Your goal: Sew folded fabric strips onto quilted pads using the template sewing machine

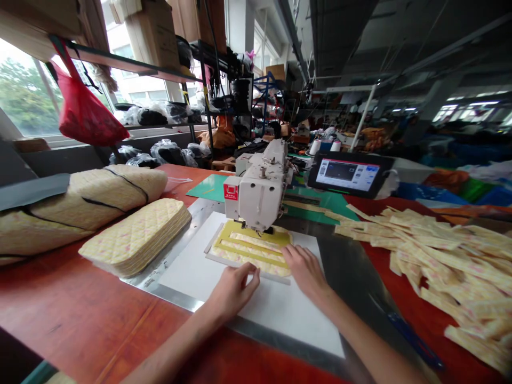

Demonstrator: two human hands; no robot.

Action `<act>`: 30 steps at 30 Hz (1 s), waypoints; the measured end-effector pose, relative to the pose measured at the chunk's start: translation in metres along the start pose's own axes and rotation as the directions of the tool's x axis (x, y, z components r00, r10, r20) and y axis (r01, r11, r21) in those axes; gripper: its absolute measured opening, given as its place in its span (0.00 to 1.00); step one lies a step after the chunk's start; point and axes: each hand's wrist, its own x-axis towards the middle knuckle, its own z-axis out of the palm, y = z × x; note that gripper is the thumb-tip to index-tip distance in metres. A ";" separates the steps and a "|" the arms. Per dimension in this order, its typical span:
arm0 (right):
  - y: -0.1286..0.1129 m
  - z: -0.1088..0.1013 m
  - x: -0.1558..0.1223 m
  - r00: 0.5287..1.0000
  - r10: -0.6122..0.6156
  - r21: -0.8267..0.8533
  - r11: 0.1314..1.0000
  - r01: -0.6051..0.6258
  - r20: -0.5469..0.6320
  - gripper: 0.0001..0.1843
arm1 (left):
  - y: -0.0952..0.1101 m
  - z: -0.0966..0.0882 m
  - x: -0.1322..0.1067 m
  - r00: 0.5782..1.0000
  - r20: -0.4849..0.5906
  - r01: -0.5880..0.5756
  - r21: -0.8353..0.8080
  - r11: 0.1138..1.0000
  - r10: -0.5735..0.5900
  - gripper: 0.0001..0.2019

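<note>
A yellow slotted template (pixel 234 245) lies over a quilted cream-yellow fabric piece (pixel 256 260) on a white sheet (pixel 188 269), beneath the head of a white sewing machine (pixel 260 194). My left hand (pixel 234 288) is at the near edge of the fabric, thumb and forefinger curled together in a pinch. Whatever lies between those fingertips is too small to make out. On the right end of the template and fabric rests my right hand (pixel 306 269), its fingers stretched out and holding nothing.
To the left stand a stack of quilted pieces (pixel 138 234) and a large tied quilted bundle (pixel 108 192). A control screen (pixel 348 173) is behind on the right. Cut fabric strips (pixel 448 266) heap up at the right, near blue-handled scissors or snips (pixel 414 338).
</note>
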 end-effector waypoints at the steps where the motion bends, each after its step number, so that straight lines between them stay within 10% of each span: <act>1: -0.007 0.001 0.003 1.000 0.009 0.045 0.999 -0.008 -0.015 0.15 | -0.002 0.000 0.002 1.000 0.004 0.020 0.006 1.000 -0.020 0.10; 6: -0.031 0.002 0.023 0.993 0.072 0.548 0.836 -0.006 -0.098 0.12 | -0.011 -0.011 0.022 0.989 -0.029 -0.144 0.037 0.989 0.145 0.09; 10: -0.043 -0.001 0.039 0.958 0.287 0.937 0.337 -0.092 -0.010 0.05 | -0.016 -0.020 0.040 0.985 -0.062 -0.169 -0.087 0.982 0.164 0.10; 13: -0.049 -0.004 0.048 0.921 0.335 0.980 -0.091 -0.177 0.197 0.15 | -0.018 -0.022 0.043 0.978 -0.185 -0.129 -0.154 0.980 0.100 0.08; 15: -0.052 -0.005 0.051 0.908 0.316 0.951 -0.229 -0.207 0.274 0.19 | -0.018 -0.021 0.043 0.970 -0.239 -0.098 -0.182 0.978 0.052 0.09; 30: -0.067 0.006 0.051 0.912 0.250 0.902 -0.372 -0.219 0.324 0.18 | -0.037 -0.010 0.044 0.981 -0.046 0.119 -0.617 0.778 -0.187 0.17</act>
